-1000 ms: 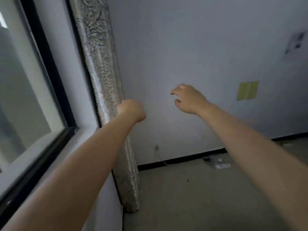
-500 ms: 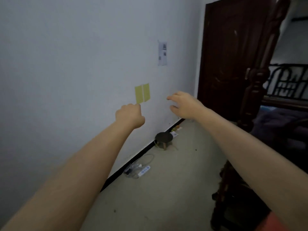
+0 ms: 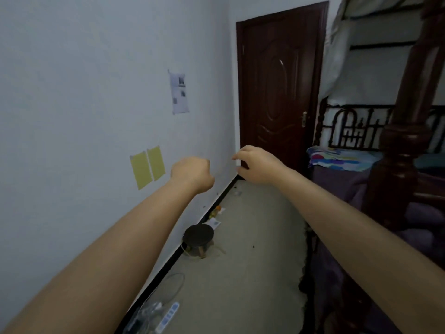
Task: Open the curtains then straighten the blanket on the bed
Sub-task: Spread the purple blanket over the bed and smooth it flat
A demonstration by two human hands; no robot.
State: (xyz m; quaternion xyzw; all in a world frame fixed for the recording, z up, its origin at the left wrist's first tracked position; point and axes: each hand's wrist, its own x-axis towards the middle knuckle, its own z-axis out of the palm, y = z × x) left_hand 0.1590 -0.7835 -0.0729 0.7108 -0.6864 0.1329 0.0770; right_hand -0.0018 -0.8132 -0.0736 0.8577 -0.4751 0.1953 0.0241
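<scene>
Bare floor (image 3: 252, 237) lane between wall (image 3: 84, 92) and bed (image 3: 349, 189); stool (image 3: 198, 235) by wall

Being counted in the head view: two hands, the left hand (image 3: 192, 174) and the right hand (image 3: 258, 165); two yellow notes (image 3: 147, 166) being shown side by side on the wall; one printed sheet (image 3: 179, 92); one dark door (image 3: 280, 83); one round stool (image 3: 198, 236); one power strip (image 3: 167, 317); one bed (image 3: 407, 150); one purple blanket (image 3: 337, 186).
</scene>
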